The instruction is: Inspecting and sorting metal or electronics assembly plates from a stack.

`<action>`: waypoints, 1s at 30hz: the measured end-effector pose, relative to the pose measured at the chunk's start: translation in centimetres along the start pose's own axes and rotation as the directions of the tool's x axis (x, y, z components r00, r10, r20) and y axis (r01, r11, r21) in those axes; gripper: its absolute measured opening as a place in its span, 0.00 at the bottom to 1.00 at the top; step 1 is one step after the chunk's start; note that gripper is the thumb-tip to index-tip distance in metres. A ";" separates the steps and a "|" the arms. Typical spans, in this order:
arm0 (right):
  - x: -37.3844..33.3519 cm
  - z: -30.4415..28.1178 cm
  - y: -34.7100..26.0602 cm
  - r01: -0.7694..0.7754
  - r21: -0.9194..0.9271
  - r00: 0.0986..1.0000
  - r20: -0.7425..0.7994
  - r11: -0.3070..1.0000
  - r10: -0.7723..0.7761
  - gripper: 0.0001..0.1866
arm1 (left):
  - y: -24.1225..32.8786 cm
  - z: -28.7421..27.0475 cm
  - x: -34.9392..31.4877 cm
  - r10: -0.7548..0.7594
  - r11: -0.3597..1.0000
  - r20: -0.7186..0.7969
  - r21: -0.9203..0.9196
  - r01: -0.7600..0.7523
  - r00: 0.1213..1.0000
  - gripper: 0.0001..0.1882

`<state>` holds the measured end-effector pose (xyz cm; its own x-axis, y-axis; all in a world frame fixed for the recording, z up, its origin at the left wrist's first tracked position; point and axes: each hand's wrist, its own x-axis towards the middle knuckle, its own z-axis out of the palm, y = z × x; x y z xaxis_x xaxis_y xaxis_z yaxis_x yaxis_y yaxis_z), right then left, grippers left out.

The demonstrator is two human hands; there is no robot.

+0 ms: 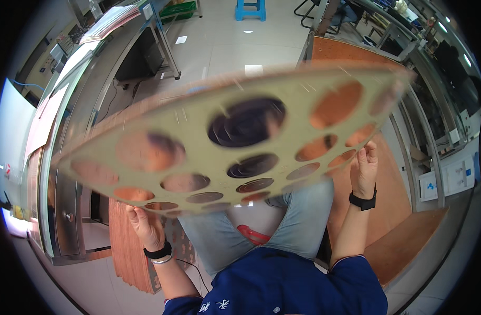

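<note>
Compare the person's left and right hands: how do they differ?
The left hand has a black band and a silver bracelet at its wrist; the right hand has only a black band. The left hand sits lower in the picture, the right hand higher. Both hold the pale holed panel by its edge.

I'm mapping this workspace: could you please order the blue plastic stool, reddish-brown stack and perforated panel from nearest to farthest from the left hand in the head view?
1. Perforated panel: held by its edge in the left hand.
2. Reddish-brown stack: beside the hand, lower left.
3. Blue plastic stool: far ahead, at the top.
</note>
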<state>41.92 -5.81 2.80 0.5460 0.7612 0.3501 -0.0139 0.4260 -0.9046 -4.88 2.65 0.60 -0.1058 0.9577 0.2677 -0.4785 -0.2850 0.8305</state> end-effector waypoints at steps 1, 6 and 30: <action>0.3 0.3 0.2 0.020 0.071 1.000 0.011 0.997 -0.021 0.08 | -0.1 0.4 0.2 0.121 0.987 -0.072 0.117 -0.113 0.990 0.05; 2.1 -0.8 5.4 0.040 0.404 0.984 0.143 0.914 -0.107 0.15 | -3.3 -3.3 1.4 0.126 0.966 0.218 0.194 -0.170 0.968 0.08; -2.3 1.9 5.6 -0.095 0.683 0.991 0.131 0.724 0.006 0.22 | -2.5 2.5 -1.8 -0.544 0.791 0.102 -0.267 0.550 0.833 0.23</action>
<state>38.98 -4.17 -2.61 0.4311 0.8213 0.3736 -0.6341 0.5703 -0.5221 -1.26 1.55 -0.76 0.2611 0.9485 -0.1796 -0.6694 0.3119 0.6743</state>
